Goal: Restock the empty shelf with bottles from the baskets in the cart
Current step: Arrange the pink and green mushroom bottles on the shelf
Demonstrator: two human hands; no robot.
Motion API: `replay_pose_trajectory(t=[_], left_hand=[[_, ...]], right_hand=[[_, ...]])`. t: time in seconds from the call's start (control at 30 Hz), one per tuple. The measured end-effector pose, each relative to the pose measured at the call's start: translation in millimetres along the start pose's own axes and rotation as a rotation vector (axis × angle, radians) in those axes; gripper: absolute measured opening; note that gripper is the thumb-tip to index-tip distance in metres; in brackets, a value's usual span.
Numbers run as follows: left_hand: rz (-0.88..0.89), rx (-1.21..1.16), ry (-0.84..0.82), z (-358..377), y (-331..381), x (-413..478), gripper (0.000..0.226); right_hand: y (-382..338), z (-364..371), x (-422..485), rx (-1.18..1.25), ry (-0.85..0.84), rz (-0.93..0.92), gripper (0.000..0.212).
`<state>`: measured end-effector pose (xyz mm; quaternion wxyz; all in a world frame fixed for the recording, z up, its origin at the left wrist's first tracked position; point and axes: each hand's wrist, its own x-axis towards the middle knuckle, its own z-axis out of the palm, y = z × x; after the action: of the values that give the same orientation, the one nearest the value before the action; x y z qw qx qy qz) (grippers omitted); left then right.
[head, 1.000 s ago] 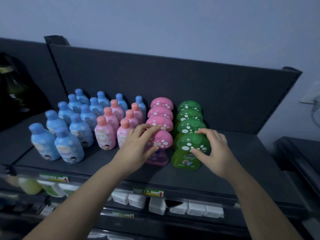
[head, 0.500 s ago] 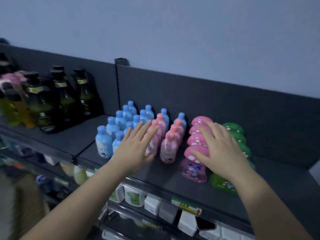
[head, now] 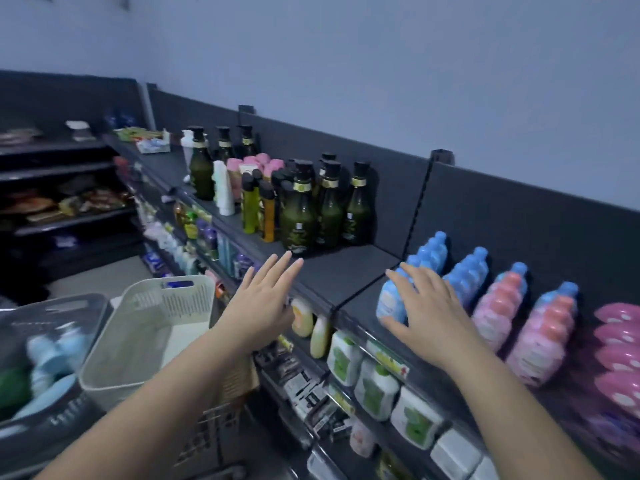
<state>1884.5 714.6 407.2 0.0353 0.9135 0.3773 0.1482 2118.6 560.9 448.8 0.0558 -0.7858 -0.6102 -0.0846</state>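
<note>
Blue caps are showing just past the spread fingers of our right hand [head: 426, 306], which we are holding flat and released, grasping nothing, in front of the nearest of the blue bottles [head: 465, 276]. We cannot tell whether the palm is actually touching that bottle. Our left hand [head: 263, 306] is hovering further left, fingers straight and close together, also released, in front of the near edge of the shelf [head: 346, 271].

The blue bottles are standing in two rows running from near to far on the shelf. Just to their right, two rows of pink bottles [head: 502, 303] with coral caps are lining up the same way, each row ending in a blue cap at the far end. Right of those, the pink spotted caps [head: 616, 355] of another row are overlapping one another at the frame's edge. A bare stretch of shelf is lying between our hands, and beyond it, further left, dark green bottles [head: 298, 216] with black caps are crowding together.

Below our left forearm a white basket [head: 145, 327] is sitting in the cart [head: 214, 427]. Left of it, a grey basket [head: 69, 306] is holding blurred light-blue bottles [head: 45, 355] and something green. Under the shelf's near edge, white pouches [head: 377, 386] with green print are sitting on a lower shelf.
</note>
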Motion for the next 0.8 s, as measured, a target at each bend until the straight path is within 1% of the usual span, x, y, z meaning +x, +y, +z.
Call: replay_pose_trajectory(t=[0.23, 0.4, 0.57, 0.7, 0.8], left_hand=[[-0.212, 0.096, -0.062, -19.4, -131.8, -72.5, 0.081], [-0.387, 0.126, -0.072, -34.0, -204.4, -126.6, 0.086], [-0.527, 0.097, -0.066, -44.1, -249.2, -167.1, 0.088], [-0.607, 0.116, -0.049, -42.0, -277.4, -189.3, 0.088], [-0.680, 0.125, -0.068, -34.4, -298.7, -195.8, 0.088]], right_hand=[[-130.5, 32.5, 51.9, 0.060, -0.091, -0.160, 0.074], [-221.8, 51.5, 86.3, 0.109, -0.136, -0.307, 0.077], [-290.9, 66.5, 115.1, 0.130, -0.125, -0.464, 0.080], [-328.6, 78.4, 138.0, 0.185, -0.159, -0.542, 0.080], [-350.8, 92.6, 156.1, 0.212, -0.166, -0.614, 0.080]])
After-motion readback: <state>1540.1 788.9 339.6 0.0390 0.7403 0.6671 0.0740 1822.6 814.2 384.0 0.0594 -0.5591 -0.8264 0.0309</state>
